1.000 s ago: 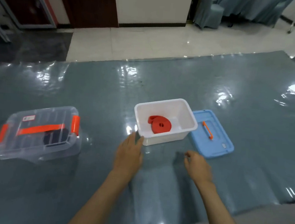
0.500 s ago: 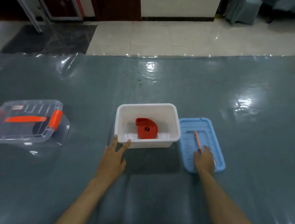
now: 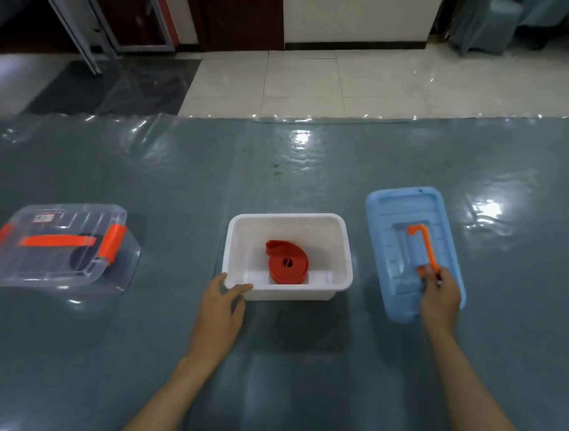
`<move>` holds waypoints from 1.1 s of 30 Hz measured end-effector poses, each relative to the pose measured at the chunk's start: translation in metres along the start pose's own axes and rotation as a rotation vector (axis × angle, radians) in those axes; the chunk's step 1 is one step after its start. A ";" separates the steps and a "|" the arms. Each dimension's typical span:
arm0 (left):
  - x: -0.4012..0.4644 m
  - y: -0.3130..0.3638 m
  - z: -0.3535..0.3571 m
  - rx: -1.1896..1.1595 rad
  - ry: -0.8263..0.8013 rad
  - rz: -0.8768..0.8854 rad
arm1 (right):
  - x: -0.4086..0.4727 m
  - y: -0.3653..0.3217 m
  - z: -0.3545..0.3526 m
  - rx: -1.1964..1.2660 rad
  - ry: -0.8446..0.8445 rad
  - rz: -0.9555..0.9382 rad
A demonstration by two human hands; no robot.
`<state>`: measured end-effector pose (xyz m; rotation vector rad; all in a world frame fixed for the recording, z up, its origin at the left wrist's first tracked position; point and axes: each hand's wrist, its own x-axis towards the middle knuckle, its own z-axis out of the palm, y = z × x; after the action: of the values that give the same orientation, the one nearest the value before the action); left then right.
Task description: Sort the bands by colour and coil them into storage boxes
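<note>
the right hand point(image 3: 440, 299) pinched the near end of the thin orange plastic handle point(image 3: 424, 245) of a light blue plastic lid point(image 3: 414, 206), its fingers curled round the handle, which stood raised off the lid. the lid lay on the tabletop point(image 3: 314, 170) just to the right of a white rectangular plastic storage box point(image 3: 283, 289), apart from it. the left hand point(image 3: 221, 309) rested with relaxed, fairly straight fingers against the box's near left corner, the thumb on the rim, gripping nothing. inside the open box a coiled orange-red rubber band point(image 3: 286, 262) sat on the floor, towards the near wall. well apart to the left stood a clear plastic storage box with orange clips point(image 3: 56, 247), its lid on and something dark inside. a glossy grey-blue plastic sheet covered the tabletop.
</note>
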<state>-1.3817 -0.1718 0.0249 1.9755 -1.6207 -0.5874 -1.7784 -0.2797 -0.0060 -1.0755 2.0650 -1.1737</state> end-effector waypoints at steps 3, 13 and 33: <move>0.018 0.005 -0.002 -0.171 0.116 -0.148 | 0.012 -0.042 0.011 0.023 -0.140 -0.148; 0.086 0.005 -0.002 -0.517 0.184 -0.451 | -0.025 -0.121 0.123 -0.496 -0.775 -0.766; 0.106 -0.009 0.009 -0.337 0.177 -0.309 | -0.058 -0.083 0.120 -0.077 -0.343 -0.102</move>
<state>-1.3595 -0.2758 0.0114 1.9670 -1.0412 -0.7247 -1.6255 -0.3109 0.0117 -1.3297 1.8184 -0.8878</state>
